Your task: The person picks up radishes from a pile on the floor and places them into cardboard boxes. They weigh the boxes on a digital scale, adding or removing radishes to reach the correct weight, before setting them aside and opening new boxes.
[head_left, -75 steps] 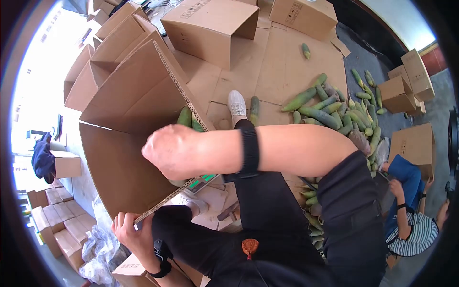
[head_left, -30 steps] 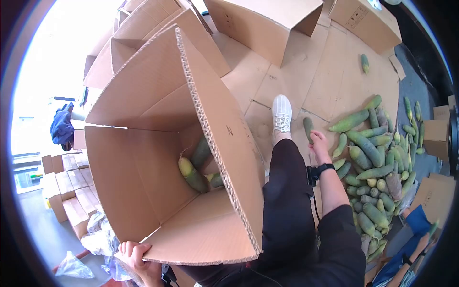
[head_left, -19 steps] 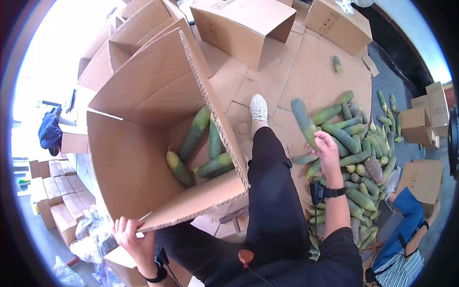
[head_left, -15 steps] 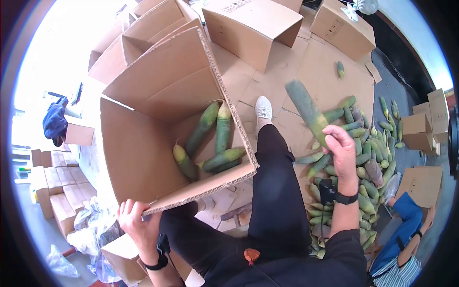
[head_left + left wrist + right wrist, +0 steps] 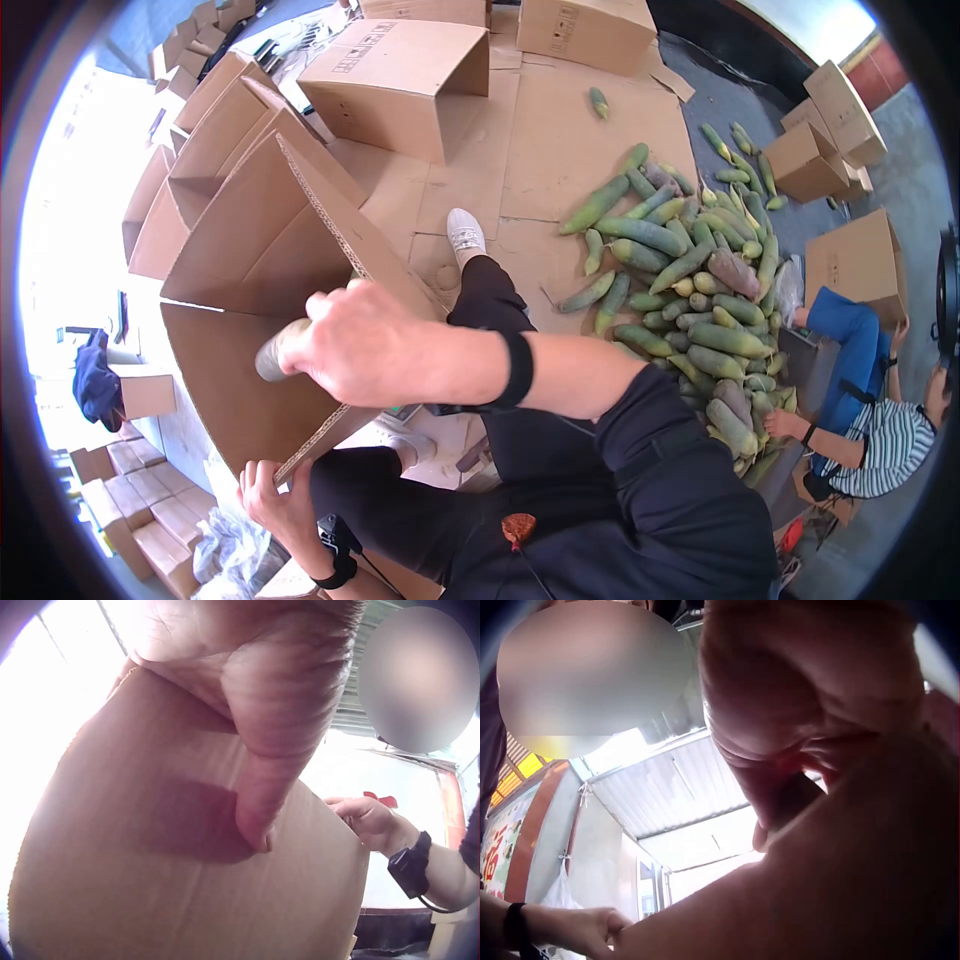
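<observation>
A large cardboard box (image 5: pixel 225 360) stands tilted at the person's left knee, its mouth facing up toward the head camera. The left hand (image 5: pixel 277 497) grips its near corner; in the left wrist view the left thumb (image 5: pixel 262 802) lies flat along the cardboard (image 5: pixel 150 892). Over the box mouth, the right hand (image 5: pixel 365 345) holds a green radish (image 5: pixel 272 358), whose blunt end shows beyond the knuckles. In the right wrist view the curled right hand (image 5: pixel 810 682) covers most of the dark radish (image 5: pixel 796 799). The right forearm and hand hide the box's lower inside.
A pile of green radishes (image 5: pixel 690 290) lies on flattened cardboard to the right. More cartons (image 5: pixel 395 85) stand ahead and at the left. Plastic bags (image 5: pixel 230 540) lie at lower left. Another person (image 5: pixel 885 440) in a striped shirt sits at the far right.
The right hand picked up a green radish from the floor beside the pile, lifted it, and carried it left over the box mouth. The left hand has kept its hold on the box corner.
</observation>
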A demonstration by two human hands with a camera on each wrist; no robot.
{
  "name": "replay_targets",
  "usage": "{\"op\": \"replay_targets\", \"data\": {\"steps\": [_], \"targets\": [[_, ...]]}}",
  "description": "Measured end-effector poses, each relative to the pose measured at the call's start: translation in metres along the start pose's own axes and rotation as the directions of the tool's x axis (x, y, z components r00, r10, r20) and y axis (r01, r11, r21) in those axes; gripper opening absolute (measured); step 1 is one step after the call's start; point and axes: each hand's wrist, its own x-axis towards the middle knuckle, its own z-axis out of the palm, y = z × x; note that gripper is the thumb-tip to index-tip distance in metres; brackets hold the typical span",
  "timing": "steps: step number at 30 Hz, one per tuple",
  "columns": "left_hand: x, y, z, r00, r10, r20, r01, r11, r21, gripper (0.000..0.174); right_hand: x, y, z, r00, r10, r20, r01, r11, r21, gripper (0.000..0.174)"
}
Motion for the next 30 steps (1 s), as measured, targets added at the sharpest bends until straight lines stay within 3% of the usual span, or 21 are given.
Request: {"op": "replay_targets", "data": {"steps": [1,2,4,5,7,9,10,12,13,14,16,18,20,22,25,28,30], "targets": [[-0.001,-0.002,0.000,1.000,-0.011,0.001,0.011,1.000,0.014,0.031,0.000,-0.002,0.006,0.999,0.024,0.047,-0.018,0.994,-0.110,0.020],[-0.001,-0.003,0.000,1.000,-0.027,0.017,0.026,1.000,0.013,0.031,-0.001,-0.001,0.008,0.999,0.031,0.043,-0.026,0.994,-0.108,0.020],[-0.002,-0.002,0.000,0.999,-0.020,0.026,0.019,1.000,0.012,0.032,-0.004,-0.001,0.011,0.971,-0.096,-0.219,0.097,0.995,-0.005,0.014],[-0.002,-0.001,-0.001,0.999,-0.022,0.030,0.022,1.000,0.010,0.032,-0.008,0.002,0.008,0.972,-0.084,-0.220,0.086,0.996,0.000,0.014],[-0.002,-0.002,-0.001,0.999,-0.017,0.044,0.017,1.000,0.000,0.032,-0.019,0.014,-0.009,0.839,-0.164,-0.519,0.283,0.946,0.159,0.014],[-0.002,-0.004,0.003,0.998,-0.023,0.053,0.024,1.000,-0.007,0.032,-0.039,0.032,-0.031,0.796,-0.079,-0.601,0.197,0.971,0.134,0.019],[-0.003,-0.006,0.004,0.999,-0.019,0.027,0.019,1.000,0.000,0.032,-0.053,0.049,-0.038,0.823,0.005,-0.568,0.096,0.984,0.147,0.017],[-0.004,-0.006,0.005,1.000,-0.018,0.010,0.018,1.000,0.014,0.032,-0.083,0.094,-0.040,0.793,0.257,-0.552,-0.137,0.959,0.250,0.013],[-0.003,-0.004,0.004,0.999,-0.031,0.027,0.031,1.000,-0.003,0.031,-0.102,0.119,-0.039,0.746,0.408,-0.526,-0.258,0.906,0.337,0.013],[-0.003,-0.002,0.004,0.998,-0.042,0.045,0.043,0.999,-0.021,0.031,-0.126,0.147,-0.039,0.687,0.528,-0.500,-0.438,0.849,0.296,0.012],[-0.003,-0.001,0.004,0.997,-0.054,0.053,0.055,0.998,-0.020,0.030,-0.187,0.220,-0.020,0.593,0.603,-0.534,-0.577,0.781,0.240,0.014],[-0.004,0.000,0.007,0.999,-0.039,0.016,0.040,0.999,-0.036,0.028,-0.252,0.273,0.004,0.352,0.829,-0.435,-0.796,0.509,0.327,0.015],[-0.003,-0.001,0.007,0.999,-0.046,0.030,0.047,0.998,-0.039,0.027,-0.314,0.310,0.036,0.057,0.990,-0.131,-0.783,0.126,0.609,0.016],[-0.002,0.001,0.010,0.998,-0.065,0.019,0.066,0.995,-0.081,0.025,-0.344,0.312,0.056,-0.207,0.978,0.024,-0.729,-0.171,0.663,0.016],[-0.002,0.003,0.013,0.997,-0.083,0.001,0.083,0.995,-0.049,0.024,-0.406,0.349,0.121,-0.201,0.979,-0.034,-0.821,-0.150,0.551,0.020],[-0.014,-0.026,0.010,0.992,-0.100,0.081,0.103,0.994,-0.025,0.023,-0.381,0.337,0.130,-0.234,0.972,0.020,-0.885,-0.222,0.410,0.034],[-0.011,-0.028,0.012,0.983,-0.116,0.139,0.123,0.992,-0.042,0.024,-0.360,0.334,0.134,-0.242,0.966,0.093,-0.866,-0.258,0.429,0.044]]}}
